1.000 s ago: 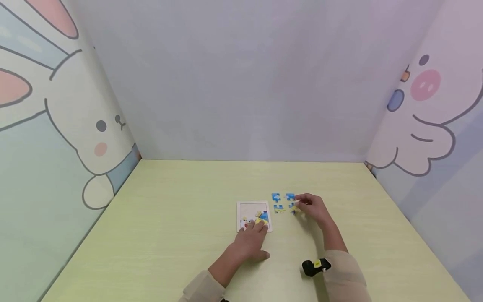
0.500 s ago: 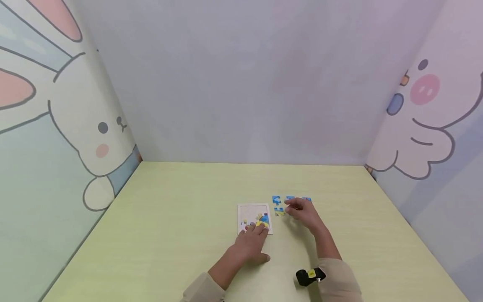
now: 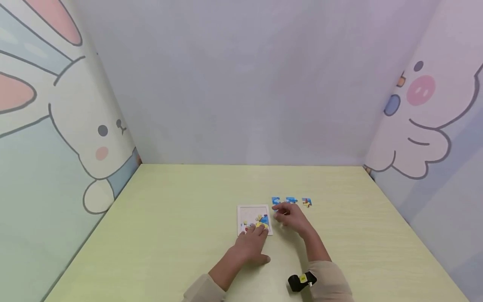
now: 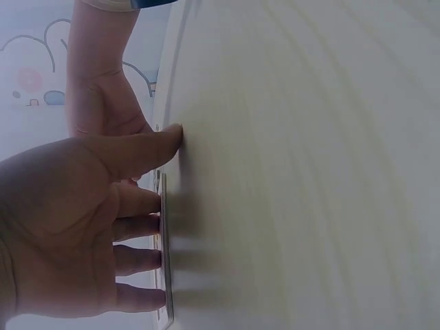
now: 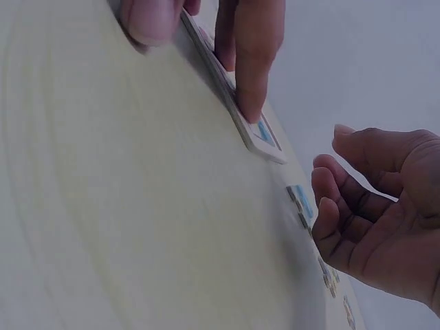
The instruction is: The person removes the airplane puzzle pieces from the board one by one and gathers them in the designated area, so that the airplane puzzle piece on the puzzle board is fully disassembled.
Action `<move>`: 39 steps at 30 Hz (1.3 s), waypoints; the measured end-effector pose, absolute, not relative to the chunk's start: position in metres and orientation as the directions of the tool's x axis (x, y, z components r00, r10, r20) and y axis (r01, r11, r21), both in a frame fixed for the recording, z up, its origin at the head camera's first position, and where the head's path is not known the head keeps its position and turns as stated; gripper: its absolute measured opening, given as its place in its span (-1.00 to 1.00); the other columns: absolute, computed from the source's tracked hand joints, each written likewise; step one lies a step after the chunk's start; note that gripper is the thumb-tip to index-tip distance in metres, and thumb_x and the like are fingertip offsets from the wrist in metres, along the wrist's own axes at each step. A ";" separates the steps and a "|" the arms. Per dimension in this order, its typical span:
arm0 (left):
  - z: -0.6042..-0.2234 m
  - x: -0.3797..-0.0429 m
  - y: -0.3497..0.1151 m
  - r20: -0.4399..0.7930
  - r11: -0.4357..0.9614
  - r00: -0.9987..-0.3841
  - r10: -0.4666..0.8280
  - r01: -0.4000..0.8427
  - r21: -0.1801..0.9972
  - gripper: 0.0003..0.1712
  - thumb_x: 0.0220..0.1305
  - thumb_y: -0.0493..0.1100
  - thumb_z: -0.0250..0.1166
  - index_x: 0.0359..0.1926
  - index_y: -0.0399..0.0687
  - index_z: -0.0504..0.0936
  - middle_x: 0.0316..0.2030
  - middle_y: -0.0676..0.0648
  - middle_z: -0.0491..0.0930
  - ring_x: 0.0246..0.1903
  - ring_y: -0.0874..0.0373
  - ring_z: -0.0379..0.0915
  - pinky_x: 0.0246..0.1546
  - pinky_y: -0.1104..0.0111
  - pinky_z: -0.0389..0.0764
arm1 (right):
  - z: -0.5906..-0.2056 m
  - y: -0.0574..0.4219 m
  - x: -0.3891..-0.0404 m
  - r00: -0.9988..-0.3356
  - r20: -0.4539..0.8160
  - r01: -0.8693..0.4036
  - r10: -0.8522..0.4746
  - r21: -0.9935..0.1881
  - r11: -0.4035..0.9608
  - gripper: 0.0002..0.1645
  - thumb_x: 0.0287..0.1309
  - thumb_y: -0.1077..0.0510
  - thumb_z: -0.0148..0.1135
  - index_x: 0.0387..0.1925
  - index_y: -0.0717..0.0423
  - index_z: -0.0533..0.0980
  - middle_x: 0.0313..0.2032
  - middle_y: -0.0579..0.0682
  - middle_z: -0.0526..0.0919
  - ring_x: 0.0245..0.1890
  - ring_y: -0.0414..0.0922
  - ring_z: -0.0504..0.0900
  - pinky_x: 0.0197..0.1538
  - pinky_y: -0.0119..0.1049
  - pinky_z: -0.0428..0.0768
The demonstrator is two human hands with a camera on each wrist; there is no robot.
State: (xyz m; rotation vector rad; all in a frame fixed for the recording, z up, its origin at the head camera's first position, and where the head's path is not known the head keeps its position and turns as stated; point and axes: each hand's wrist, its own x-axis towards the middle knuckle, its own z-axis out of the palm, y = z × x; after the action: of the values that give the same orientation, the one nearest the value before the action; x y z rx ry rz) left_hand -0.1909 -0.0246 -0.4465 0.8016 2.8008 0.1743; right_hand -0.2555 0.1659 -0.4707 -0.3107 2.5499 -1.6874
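Note:
A small jigsaw tray (image 3: 254, 206) with a pale raised border lies on the table, its near part filled with colourful pieces. My left hand (image 3: 250, 246) rests its straight fingertips on the tray's near side, the thumb out to the right on the table. In the left wrist view, those fingers (image 4: 137, 260) touch the tray's edge. My right hand (image 3: 292, 218) hovers just right of the tray, over loose pieces that it partly covers. Its fingers (image 5: 330, 223) are loosely bent, with nothing seen between thumb and fingers. A blue puzzle piece (image 5: 301, 199) lies below it.
Behind the right hand lie more loose pieces: a blue one (image 3: 276, 200), another blue one (image 3: 291, 200) and a blue, red and yellow one (image 3: 307, 202). A black device (image 3: 302, 282) is on the right wrist. A wall (image 3: 249, 92) stands behind the table.
My right hand has moved left from the rightmost pieces toward the tray, uncovering the blue, red and yellow piece and covering the nearer ones. The left hand has stayed on the tray.

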 end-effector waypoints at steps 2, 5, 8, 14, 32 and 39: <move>-0.448 -0.191 -0.025 -0.183 0.843 -0.824 0.536 0.509 0.176 -0.12 0.03 0.21 0.34 0.31 -0.08 0.31 0.31 -0.04 0.21 0.28 -0.05 0.09 0.10 0.06 0.31 | -0.473 0.161 -0.255 -0.969 0.057 -0.148 -0.239 -0.912 0.384 -0.72 0.09 0.31 0.24 -0.13 0.37 0.54 -0.41 0.06 0.58 -0.46 -0.11 0.48 -0.47 -0.29 0.49; -0.449 -0.191 -0.024 -0.184 0.840 -0.821 0.541 0.515 0.173 -0.11 0.04 0.21 0.33 0.32 -0.10 0.30 0.32 -0.05 0.20 0.29 -0.05 0.08 0.10 0.05 0.31 | -0.475 0.155 -0.255 -0.950 0.097 -0.216 -0.295 -0.889 0.403 -0.76 0.10 0.29 0.23 -0.17 0.33 0.56 -0.43 -0.02 0.57 -0.47 -0.14 0.47 -0.45 -0.32 0.45; -0.450 -0.190 -0.025 -0.180 0.837 -0.819 0.545 0.523 0.159 -0.10 0.04 0.22 0.33 0.32 -0.11 0.29 0.33 -0.05 0.19 0.29 -0.06 0.08 0.09 0.05 0.32 | -0.477 0.149 -0.255 -0.939 0.130 -0.268 -0.318 -0.857 0.440 -0.80 0.09 0.28 0.23 -0.23 0.30 0.58 -0.46 -0.08 0.55 -0.48 -0.17 0.44 -0.41 -0.32 0.42; -0.447 -0.190 -0.029 -0.179 0.840 -0.821 0.542 0.526 0.129 -0.10 0.04 0.23 0.33 0.32 -0.09 0.29 0.33 -0.05 0.19 0.28 -0.06 0.08 0.08 0.06 0.33 | -0.479 0.137 -0.259 -0.970 0.055 -0.185 -0.238 -0.800 0.570 -0.83 0.02 0.31 0.25 -0.27 0.23 0.61 -0.52 -0.09 0.51 -0.50 -0.16 0.41 -0.40 -0.29 0.39; -0.443 -0.192 -0.027 -0.168 0.837 -0.820 0.547 0.536 0.107 -0.11 0.03 0.25 0.32 0.31 -0.08 0.31 0.32 -0.04 0.20 0.28 -0.03 0.09 0.07 0.09 0.35 | -0.478 0.129 -0.263 -0.986 0.027 -0.129 -0.163 -0.739 0.661 -0.82 -0.03 0.31 0.29 -0.29 0.15 0.58 -0.51 -0.07 0.47 -0.48 -0.14 0.40 -0.37 -0.25 0.37; -0.442 -0.191 -0.027 -0.164 0.838 -0.822 0.546 0.533 0.118 -0.12 0.03 0.24 0.32 0.31 -0.08 0.32 0.32 -0.03 0.21 0.28 -0.04 0.10 0.06 0.08 0.35 | -0.474 0.128 -0.261 -0.990 0.000 -0.091 -0.143 -0.769 0.633 -0.79 -0.01 0.33 0.28 -0.29 0.14 0.48 -0.55 -0.04 0.43 -0.52 -0.13 0.39 -0.41 -0.26 0.35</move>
State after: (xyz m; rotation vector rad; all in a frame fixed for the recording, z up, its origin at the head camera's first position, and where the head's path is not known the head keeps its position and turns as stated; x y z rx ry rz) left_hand -0.1915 -0.0267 -0.4417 0.8383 2.8265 0.0993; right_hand -0.2606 0.1278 -0.4744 -0.1999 2.7833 -1.3046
